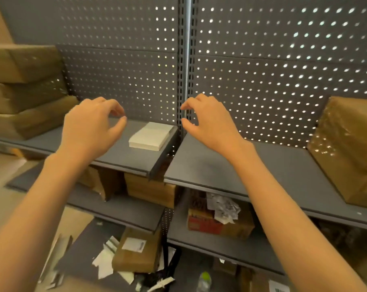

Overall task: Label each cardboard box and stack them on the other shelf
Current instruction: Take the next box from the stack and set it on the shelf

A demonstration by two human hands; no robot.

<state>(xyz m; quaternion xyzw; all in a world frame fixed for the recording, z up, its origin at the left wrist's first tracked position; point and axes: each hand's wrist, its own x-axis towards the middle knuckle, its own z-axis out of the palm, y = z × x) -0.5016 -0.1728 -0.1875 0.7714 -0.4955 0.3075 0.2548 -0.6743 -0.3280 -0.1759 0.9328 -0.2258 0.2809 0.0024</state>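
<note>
Both hands are held out over the shelves and nothing is gripped. The left hand (90, 125) is raised above the left shelf (119, 152), fingers loosely curled, thumb and forefinger apart. The right hand (208, 121) is mirrored near the centre upright (185, 60), likewise empty and relaxed. Just beyond and between them a white stack of labels (150, 136) is laid flat at the right end of the left shelf, seemingly kept within easy reach for peeling. Cardboard boxes (24, 89) are stacked at the far left, apparently awaiting labels. One wrapped box (346, 148) is stood on the right shelf (231, 165), probably the start of the labelled stack. A label is likely to be picked next.
</note>
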